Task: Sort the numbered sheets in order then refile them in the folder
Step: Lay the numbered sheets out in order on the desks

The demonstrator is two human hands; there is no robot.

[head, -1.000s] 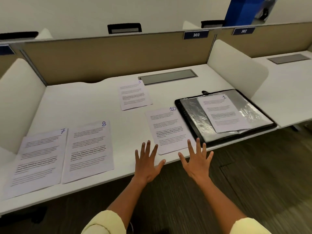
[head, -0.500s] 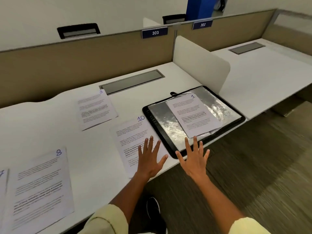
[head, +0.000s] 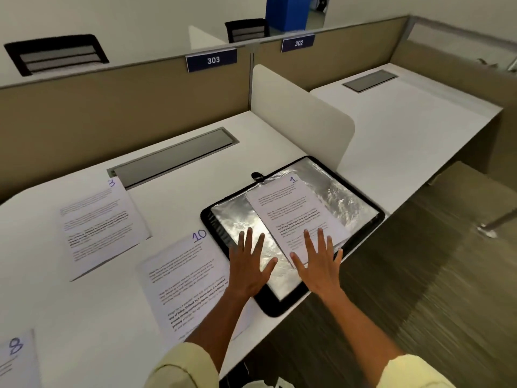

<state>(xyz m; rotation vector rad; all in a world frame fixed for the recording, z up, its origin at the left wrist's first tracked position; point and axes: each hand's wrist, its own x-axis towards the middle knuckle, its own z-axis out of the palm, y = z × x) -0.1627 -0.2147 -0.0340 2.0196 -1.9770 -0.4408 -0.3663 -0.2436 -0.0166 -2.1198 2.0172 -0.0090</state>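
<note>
Hands over black zip folder (head: 285, 303) with clear plastic sleeves, at white bench (head: 84, 303) front edge. Left hand (head: 247, 268) and right hand (head: 319, 266): fingers straight, spread, gripping nothing. White printed sheet 1 (head: 291, 211) on folder; sheets 10 (head: 184, 278), 3 (head: 98, 222), 8 (head: 16, 359) on bench.

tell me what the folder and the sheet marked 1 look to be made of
Folder: likely black plastic or faux leather, matte, with a rounded raised rim. Its clear sleeve looks like glossy thin plastic, wrinkled and throwing bright glare. Sheet marked 1: plain white printer paper, matte, flat, with printed text and a handwritten number.
</note>
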